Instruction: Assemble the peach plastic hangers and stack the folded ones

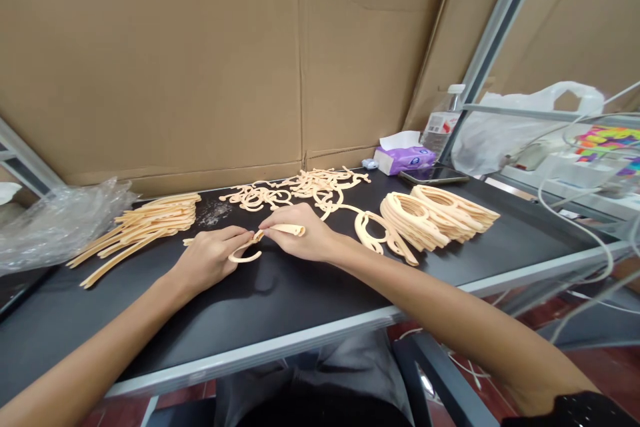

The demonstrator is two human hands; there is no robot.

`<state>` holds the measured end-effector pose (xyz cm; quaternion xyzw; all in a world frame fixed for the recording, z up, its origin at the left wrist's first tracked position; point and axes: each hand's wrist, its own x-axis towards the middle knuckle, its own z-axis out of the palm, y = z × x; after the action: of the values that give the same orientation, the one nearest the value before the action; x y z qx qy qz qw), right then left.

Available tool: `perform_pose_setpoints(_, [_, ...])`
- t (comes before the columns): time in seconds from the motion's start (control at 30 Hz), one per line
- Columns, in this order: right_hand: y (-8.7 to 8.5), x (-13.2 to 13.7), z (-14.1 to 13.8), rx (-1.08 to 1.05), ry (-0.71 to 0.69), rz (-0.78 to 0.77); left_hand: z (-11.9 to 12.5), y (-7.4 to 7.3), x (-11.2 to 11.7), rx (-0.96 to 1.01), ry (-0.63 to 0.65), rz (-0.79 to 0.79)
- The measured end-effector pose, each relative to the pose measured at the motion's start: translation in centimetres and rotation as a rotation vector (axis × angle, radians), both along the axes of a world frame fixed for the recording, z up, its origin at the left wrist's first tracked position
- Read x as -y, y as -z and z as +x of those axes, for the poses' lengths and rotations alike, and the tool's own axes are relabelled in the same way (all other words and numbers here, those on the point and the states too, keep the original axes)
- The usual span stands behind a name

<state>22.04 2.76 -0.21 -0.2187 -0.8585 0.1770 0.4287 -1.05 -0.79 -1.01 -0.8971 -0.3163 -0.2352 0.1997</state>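
My left hand (213, 259) and my right hand (300, 237) pinch a curved peach plastic strip (287, 229) between their fingertips, above the black tabletop (280, 320). Its looped end (245, 257) hangs near my left hand. Straight peach strips lie in a bundle (135, 230) to the left of my left hand. A tangled heap of peach pieces (295, 190) lies beyond my hands. Right of my right wrist, loose oval pieces (370, 232) lie against a stack of peach rings (425, 220).
A crumpled clear plastic bag (60, 223) lies at the table's left end. A purple tissue pack (405, 157), a smartphone (433, 175) and a plastic bottle (440, 123) stand at the back. Cardboard (150, 60) lines the wall. Cables and a white bag (525, 133) are on the right.
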Motion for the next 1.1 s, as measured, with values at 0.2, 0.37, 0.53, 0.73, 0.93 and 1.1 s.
perform_pose_setpoints(0.2, [-0.1, 0.2, -0.1, -0.03, 0.027, -0.142, -0.2, 0.1, 0.1, 0.02, -0.015, -0.022])
perform_pose_setpoints(0.37, [0.2, 0.2, -0.4, -0.091, 0.049, -0.31, -0.3, 0.2, 0.0, 0.046, -0.02, -0.061])
perform_pose_setpoints(0.53, [0.5, 0.1, -0.5, -0.11, 0.074, -0.397, -0.3, 0.1, 0.1, -0.005, -0.043, -0.029])
perform_pose_setpoints(0.73, [0.7, 0.4, -0.6, -0.11, 0.077, -0.402, -0.3, 0.0, 0.2, 0.002, -0.06, -0.049])
perform_pose_setpoints(0.93, [1.5, 0.5, -0.7, -0.06, 0.066, -0.216, -0.4, 0.2, 0.0, 0.04, -0.078, -0.067])
perform_pose_setpoints(1.1, [1.9, 0.4, -0.7, -0.009, 0.05, -0.031, -0.4, 0.2, 0.1, 0.062, -0.078, -0.082])
